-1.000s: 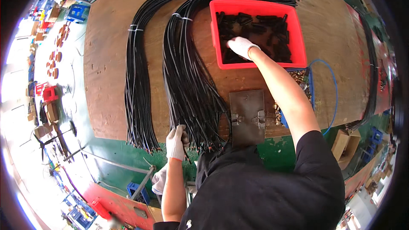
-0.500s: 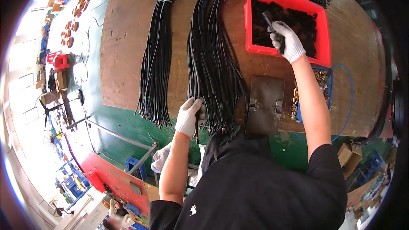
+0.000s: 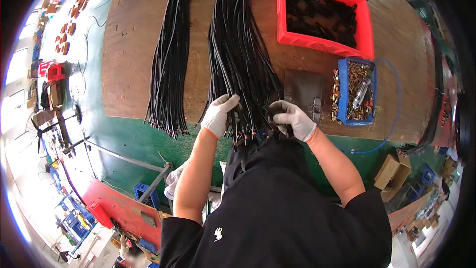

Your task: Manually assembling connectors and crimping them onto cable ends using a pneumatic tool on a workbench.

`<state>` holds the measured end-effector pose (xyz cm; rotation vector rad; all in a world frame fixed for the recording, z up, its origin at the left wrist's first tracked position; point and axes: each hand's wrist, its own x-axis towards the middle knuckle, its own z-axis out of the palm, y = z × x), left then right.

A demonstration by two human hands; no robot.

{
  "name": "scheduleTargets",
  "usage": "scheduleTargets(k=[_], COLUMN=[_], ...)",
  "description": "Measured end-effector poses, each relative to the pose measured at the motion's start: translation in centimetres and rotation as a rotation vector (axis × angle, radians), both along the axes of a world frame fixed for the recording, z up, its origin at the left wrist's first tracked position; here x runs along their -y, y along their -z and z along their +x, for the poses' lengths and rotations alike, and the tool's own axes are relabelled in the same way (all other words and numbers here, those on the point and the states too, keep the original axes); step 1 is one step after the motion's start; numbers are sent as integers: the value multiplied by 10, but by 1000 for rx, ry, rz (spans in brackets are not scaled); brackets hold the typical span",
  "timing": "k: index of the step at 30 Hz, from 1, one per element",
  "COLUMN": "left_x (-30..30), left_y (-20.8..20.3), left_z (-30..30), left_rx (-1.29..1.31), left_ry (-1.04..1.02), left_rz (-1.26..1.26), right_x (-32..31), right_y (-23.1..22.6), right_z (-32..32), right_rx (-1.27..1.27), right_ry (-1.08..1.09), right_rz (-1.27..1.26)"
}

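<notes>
The thick bundle of black cables hangs over the table's near edge, its bared copper ends pointing toward me. At its lower left, my left hand, in a white glove, is closed on a cable among the strands. My right hand, gloved too, is at the bundle's lower right with its fingers curled round a black sleeve, mostly hidden by the fingers. A red bin with many similar black sleeves stands farther back on the right.
Left of the bundle lies a second tied cable bundle. A dark metal plate sits on the wooden table. Beyond it, a blue box holds small brass-coloured parts and a clear-bodied tool. A blue hose curves around it.
My right hand has come from the red bin down to the bundle's right side, bringing black sleeves. My left hand has stayed at the cable ends, its thumb and fingers shifting slightly.
</notes>
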<state>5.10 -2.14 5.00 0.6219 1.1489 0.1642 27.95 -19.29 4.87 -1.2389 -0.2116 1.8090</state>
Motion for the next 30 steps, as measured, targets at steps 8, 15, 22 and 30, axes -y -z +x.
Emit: scheduleTargets(k=[8,15,22,30], left_x=[17,23,22,16], left_y=[10,13,14,9], left_z=[26,35,35,31], left_rx=[174,179,183,85], left_ry=[-276,-281,-242,-105], left_rz=[42,88,138,24], right_x=[48,56,57,19], right_y=[-21,-30,-27,-31], right_z=[-6,-15,-21,-40], right_rx=[350,329,462,335], right_ry=[-280,-267,-192,-118], right_rz=[11,-71,103,-76])
